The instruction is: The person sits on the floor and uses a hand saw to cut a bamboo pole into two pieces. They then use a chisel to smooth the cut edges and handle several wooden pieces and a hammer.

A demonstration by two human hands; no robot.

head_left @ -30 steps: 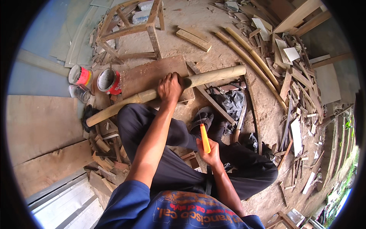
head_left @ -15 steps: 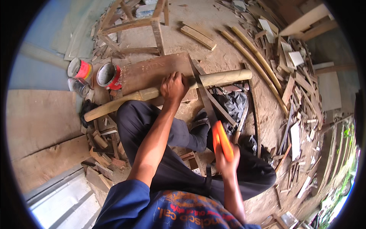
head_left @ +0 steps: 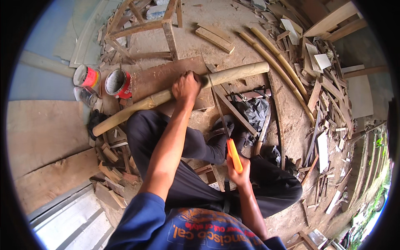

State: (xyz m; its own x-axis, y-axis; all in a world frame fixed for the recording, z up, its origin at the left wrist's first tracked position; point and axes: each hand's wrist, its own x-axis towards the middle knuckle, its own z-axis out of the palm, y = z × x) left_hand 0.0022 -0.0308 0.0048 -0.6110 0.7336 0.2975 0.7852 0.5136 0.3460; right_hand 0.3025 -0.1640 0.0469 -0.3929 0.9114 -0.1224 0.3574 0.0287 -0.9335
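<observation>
A long bamboo pole (head_left: 241, 72) lies slantwise over a low brown wooden board (head_left: 151, 77), its right end sticking out past the board. My left hand (head_left: 186, 86) is closed around the pole near the board's right edge. In my right hand (head_left: 240, 171) is the orange handle of a handsaw (head_left: 234, 156), held low between my legs. The saw's thin blade runs away from me, seen nearly edge-on, and meets the pole just right of my left hand. How deep it sits in the bamboo I cannot tell.
Two paint cans (head_left: 118, 83) stand left of the board. A wooden frame (head_left: 168, 37) rises behind it. Right of my feet lie a black plastic bag (head_left: 255, 111) and a long blade with a wooden handle (head_left: 263, 132). Curved bamboo strips (head_left: 287, 71) and scrap wood cover the right side.
The saw and my right hand have shifted left and slightly toward me, and the blade now shows more edge-on. The pole has turned a little, its right end farther from me.
</observation>
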